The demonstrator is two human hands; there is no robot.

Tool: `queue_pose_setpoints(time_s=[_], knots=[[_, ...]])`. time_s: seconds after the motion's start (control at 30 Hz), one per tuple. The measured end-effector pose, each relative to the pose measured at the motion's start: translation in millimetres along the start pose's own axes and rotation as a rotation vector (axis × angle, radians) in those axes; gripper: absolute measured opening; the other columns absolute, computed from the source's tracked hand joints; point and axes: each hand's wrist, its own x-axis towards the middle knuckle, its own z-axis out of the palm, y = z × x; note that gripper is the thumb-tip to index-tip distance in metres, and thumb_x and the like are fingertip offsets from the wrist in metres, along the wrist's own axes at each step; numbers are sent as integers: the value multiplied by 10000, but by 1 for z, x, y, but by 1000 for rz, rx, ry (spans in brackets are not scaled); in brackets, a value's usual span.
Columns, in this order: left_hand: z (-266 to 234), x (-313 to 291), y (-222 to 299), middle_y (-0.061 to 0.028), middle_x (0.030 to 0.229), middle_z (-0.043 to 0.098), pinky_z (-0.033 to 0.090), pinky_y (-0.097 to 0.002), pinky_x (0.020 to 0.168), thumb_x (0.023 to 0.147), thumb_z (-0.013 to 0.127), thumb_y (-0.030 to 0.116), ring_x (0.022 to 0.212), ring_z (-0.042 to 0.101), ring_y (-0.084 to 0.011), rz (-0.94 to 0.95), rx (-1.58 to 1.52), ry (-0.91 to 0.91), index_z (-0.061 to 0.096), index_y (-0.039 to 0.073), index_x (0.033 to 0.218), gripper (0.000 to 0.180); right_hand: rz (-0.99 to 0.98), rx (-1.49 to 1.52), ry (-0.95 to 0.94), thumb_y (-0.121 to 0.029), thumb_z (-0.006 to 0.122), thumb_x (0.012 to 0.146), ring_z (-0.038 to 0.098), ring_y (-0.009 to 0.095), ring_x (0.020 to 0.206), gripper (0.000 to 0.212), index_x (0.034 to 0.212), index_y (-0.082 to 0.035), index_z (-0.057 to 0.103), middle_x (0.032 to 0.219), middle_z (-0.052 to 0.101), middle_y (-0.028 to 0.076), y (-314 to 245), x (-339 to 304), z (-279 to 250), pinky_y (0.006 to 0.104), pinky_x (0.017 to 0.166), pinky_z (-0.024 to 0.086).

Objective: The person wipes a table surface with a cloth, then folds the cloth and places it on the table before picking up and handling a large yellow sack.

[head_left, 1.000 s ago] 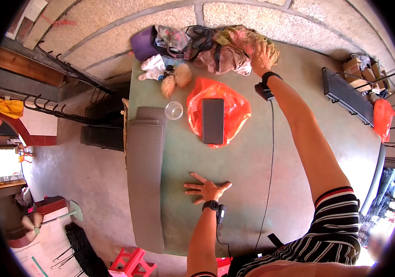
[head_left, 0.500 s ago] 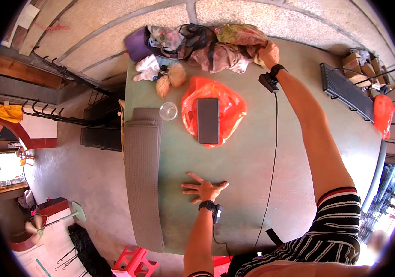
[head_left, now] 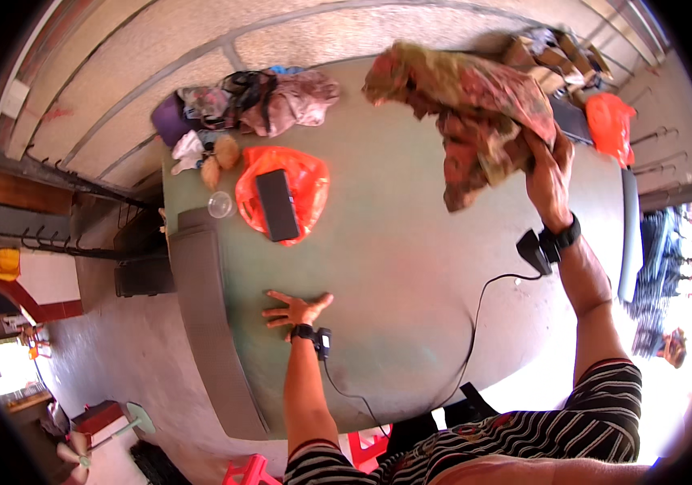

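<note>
Patterned cloth (head_left: 487, 101): lifted off the right end of the heap and brought over the far right of the table within the last second. From my remote post I took that as the one real change: it was now parted from the other fabrics, in a single hand's hold.
Table (head_left: 378, 283): it sat further left in my head view than a moment earlier — the camera had turned with the reach.
Clothes heap (head_left: 250, 101): shorter at its right end, where a pinkish cloth (head_left: 301, 101) was left exposed along the stone wall (head_left: 305, 36).
Plastic bag (head_left: 311, 182): orange-red, spread on the tabletop, the dark phone (head_left: 277, 206) lying on it as before.
Right hand (head_left: 552, 174): clenched on the cloth's right end, thumb and fingers pinching it.
Left hand (head_left: 296, 309): fingers splayed on the tabletop, gripping nothing, much as earlier.
Cloth outline: a long upper stretch slanted away to the left, with a ragged lobe hanging nearer me. I could not tell whether that lobe touched the tabletop.
Cloth folds: soft and crumpled, bunched tightest by the grip.
Cloth blotches: olive, reddish-pink and brown, slightly blurred.
</note>
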Motion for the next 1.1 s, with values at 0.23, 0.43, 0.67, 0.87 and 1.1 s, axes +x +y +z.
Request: queue_pose_setpoints(time_s=[0.23,0.43,0.67,0.87,1.1], knots=[[35,-97,34,-270,1394,-136,111,-693,925,492,800,493,1294,-52,-446,662,-18,108,-177,182,1363,1346,84,326,-225,-61,534,820,537,105,905,316,1113,54,507,1003,591,71,-12,-60,-126,230,804,432],[192,-152,69,-206,1309,179,273,-477,942,625,723,391,1196,234,-329,1256,-495,-207,172,52,1304,938,527,781,-296,-82,563,818,540,88,883,292,1076,49,528,976,599,51,-10,-111,-164,229,782,442],[190,-216,49,-44,970,555,464,-313,757,858,514,189,858,542,-163,819,-1055,-1008,526,52,1034,224,264,154,-473,-135,680,717,550,198,854,460,1100,42,498,894,590,146,61,-191,-184,321,750,458],[165,-180,-62,-227,1266,399,421,-464,873,881,492,209,1065,503,-346,159,-989,-661,329,42,1290,471,139,-307,-850,-316,752,608,441,339,1031,756,1203,6,413,1035,463,175,145,-291,-108,425,864,381],[107,-163,-146,-222,1145,495,459,-440,814,876,507,200,988,555,-330,83,-820,-518,404,13,1226,410,84,-420,-637,-437,770,544,43,446,1296,998,1366,-304,218,1424,53,201,145,-275,-53,705,913,177]])
